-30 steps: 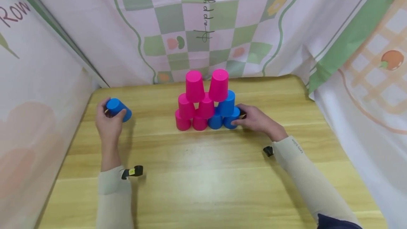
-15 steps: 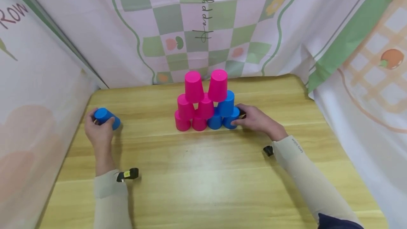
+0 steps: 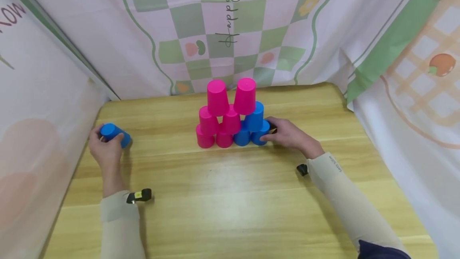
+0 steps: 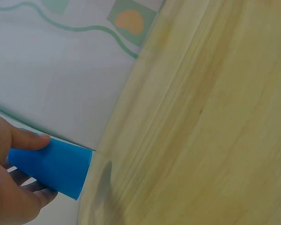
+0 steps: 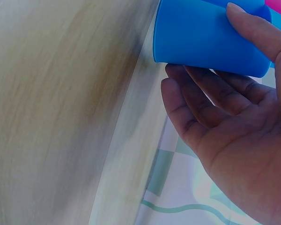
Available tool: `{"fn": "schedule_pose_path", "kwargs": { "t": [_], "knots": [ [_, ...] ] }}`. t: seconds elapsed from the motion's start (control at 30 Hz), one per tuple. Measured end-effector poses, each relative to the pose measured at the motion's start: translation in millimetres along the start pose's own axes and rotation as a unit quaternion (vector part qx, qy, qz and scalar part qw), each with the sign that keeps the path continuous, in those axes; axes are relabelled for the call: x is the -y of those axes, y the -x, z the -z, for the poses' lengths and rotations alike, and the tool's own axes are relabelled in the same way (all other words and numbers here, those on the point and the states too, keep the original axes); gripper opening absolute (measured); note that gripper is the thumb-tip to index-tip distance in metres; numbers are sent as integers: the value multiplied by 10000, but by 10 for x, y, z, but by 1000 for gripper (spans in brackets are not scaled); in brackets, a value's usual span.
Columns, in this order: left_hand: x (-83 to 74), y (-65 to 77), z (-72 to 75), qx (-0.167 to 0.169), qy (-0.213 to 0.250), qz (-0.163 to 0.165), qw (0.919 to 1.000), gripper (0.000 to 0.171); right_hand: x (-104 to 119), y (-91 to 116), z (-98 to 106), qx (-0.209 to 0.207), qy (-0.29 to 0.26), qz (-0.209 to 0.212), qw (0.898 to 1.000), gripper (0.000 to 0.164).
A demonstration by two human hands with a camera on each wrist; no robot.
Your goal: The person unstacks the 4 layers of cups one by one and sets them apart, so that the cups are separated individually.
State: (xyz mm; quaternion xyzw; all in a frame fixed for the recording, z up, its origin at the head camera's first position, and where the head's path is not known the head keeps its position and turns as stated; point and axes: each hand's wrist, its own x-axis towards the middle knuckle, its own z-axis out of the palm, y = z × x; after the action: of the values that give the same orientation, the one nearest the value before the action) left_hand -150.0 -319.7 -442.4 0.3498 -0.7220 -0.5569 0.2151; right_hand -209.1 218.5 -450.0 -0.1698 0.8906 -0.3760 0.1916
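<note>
Head camera view: a loose blue cup (image 3: 112,132) lies tilted in a person's left hand (image 3: 106,150) at the left of the frame, thumb and fingers wrapped around its sides; whether its rim meets the table (image 3: 230,207) cannot be told. Near the centre stands a cup stack (image 3: 231,124), mouths down, three tiers high: a bottom row (image 3: 224,140) of two pink and two blue, a middle row (image 3: 208,121) of two pink and one blue, a top row (image 3: 246,97) of two pink. Right of centre, the right hand (image 3: 287,133) rests at the end blue cup (image 3: 258,134) of the lowest tier, thumb on its front, fingers loosely curved behind, the firmness of that hold unclear. By count, nine cups are in place and one is out; the stack looks all but complete, lacking only a single peak, though this moment alone does not settle whether it is going up or coming down. Across the upper frame hangs a checkered cloth (image 3: 248,15)
</note>
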Motion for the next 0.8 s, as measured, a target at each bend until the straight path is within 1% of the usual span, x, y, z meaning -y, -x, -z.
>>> {"fn": "schedule_pose_path", "kwargs": {
  "t": [0.17, 0.3, 0.4, 0.53, 0.63, 0.8],
  "knots": [
    [34, -31, -17, 51, -41, -1, 10000, 66, 7, 2, 6, 10, -46, -18, 10000, 48],
    [72, -23, -37, 185, -106, 49, 9998, 66, -5, 1, 14, 33, -51, -64, 10000, 49],
    [99, 0, -40, 324, -126, 193, 9992, 66, -8, 2, 13, 36, -48, -69, 10000, 49],
    [124, 19, -46, 429, -36, 369, 9984, 66, 1, 6, 13, 25, -50, -42, 10000, 48],
    [136, 19, -47, 440, -16, 385, 9983, 65, 6, 7, 11, 14, -36, -33, 10000, 48],
    [164, 18, -47, 439, -28, 305, 9986, 65, 3, 8, 1, 10, -27, -50, 10000, 49]
  ]
}}
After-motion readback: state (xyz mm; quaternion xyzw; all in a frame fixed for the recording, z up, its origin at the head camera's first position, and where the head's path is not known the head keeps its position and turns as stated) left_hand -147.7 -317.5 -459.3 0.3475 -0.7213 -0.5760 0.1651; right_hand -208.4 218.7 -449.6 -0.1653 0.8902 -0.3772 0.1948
